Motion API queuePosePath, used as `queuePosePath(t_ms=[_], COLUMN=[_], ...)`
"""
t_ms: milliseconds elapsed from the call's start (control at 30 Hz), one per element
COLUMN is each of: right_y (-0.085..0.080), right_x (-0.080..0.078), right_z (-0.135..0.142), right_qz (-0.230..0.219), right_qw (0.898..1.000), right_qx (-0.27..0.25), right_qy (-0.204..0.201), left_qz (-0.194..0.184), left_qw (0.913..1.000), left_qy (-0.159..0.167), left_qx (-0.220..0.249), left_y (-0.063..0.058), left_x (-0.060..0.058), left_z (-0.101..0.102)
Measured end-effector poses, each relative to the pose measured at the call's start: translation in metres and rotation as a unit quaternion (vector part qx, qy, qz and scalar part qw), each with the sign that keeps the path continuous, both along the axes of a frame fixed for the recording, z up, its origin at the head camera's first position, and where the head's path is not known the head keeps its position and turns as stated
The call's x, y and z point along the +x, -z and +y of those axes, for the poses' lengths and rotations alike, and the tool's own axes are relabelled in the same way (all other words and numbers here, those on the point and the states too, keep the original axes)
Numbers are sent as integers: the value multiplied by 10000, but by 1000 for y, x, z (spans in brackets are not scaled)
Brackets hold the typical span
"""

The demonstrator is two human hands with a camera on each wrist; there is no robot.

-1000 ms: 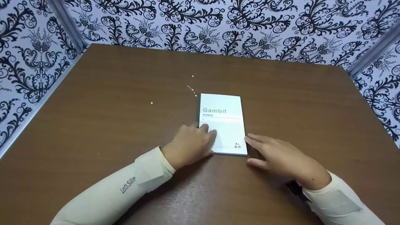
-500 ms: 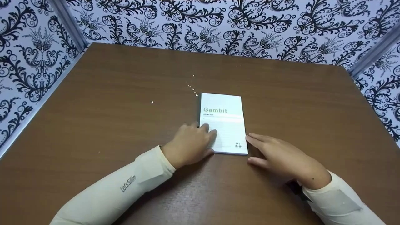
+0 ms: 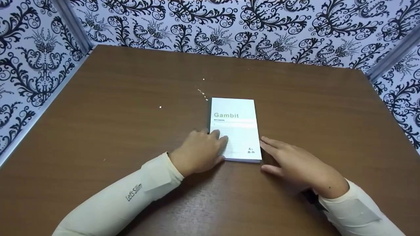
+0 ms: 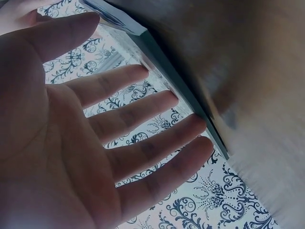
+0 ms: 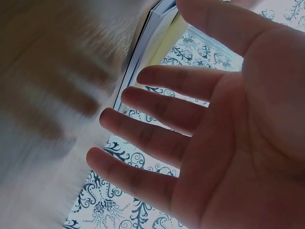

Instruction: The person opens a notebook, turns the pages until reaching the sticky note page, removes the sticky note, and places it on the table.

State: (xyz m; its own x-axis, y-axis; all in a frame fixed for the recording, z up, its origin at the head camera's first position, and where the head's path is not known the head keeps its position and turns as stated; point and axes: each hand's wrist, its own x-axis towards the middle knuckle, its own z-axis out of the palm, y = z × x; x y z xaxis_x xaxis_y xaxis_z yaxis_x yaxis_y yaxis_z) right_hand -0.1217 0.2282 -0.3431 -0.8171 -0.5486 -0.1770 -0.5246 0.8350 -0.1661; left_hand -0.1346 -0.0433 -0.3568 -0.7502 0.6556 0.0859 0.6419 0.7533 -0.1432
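Note:
A white notebook [image 3: 234, 109] marked "Gambit" lies face up on the brown table, its dark green spine [image 4: 164, 64] on the left. My left hand [image 3: 198, 152] rests on the notebook's lower left part, fingers extended over the cover and spine side; the left wrist view shows them nearly straight. At the lower right edge, my right hand [image 3: 290, 162] has its fingertips right at the page side, thumb apart below. In the right wrist view the right fingers [image 5: 157, 105] are straight and spread, and the pages [image 5: 164, 40] stand slightly apart near the thumb, with a yellowish sheet showing.
Small pale crumbs [image 3: 202, 93] are scattered on the table [image 3: 115, 75] beyond and left of the notebook. Walls with a black scroll pattern [image 3: 216, 29] border the back and both sides.
The notebook's right edge has lifted a little, with a thicker page edge showing at the lower right corner. My right fingertips have shifted slightly with it. The left hand stays in place.

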Motion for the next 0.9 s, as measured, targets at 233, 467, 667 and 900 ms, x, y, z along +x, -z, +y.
queuePosePath(t_ms=[233, 467, 667, 900], right_y=[-2, 1, 2, 4], right_x=[-1, 0, 0, -1], right_z=[2, 2, 1, 1], right_qz=[-49, -152, -145, -18], right_qw=[9999, 9997, 9987, 9980], right_qx=[72, -41, -211, -253], right_qy=[-56, -201, -433, -579], left_qz=[-99, -237, 67, 3], left_qw=[9999, 9993, 9963, 9961], left_qy=[64, 247, 603, 482], left_qx=[7, 112, 607, 736], left_y=[-2, -5, -2, -2], left_x=[0, 0, -3, -4], left_z=[-1, -4, -7, -6])
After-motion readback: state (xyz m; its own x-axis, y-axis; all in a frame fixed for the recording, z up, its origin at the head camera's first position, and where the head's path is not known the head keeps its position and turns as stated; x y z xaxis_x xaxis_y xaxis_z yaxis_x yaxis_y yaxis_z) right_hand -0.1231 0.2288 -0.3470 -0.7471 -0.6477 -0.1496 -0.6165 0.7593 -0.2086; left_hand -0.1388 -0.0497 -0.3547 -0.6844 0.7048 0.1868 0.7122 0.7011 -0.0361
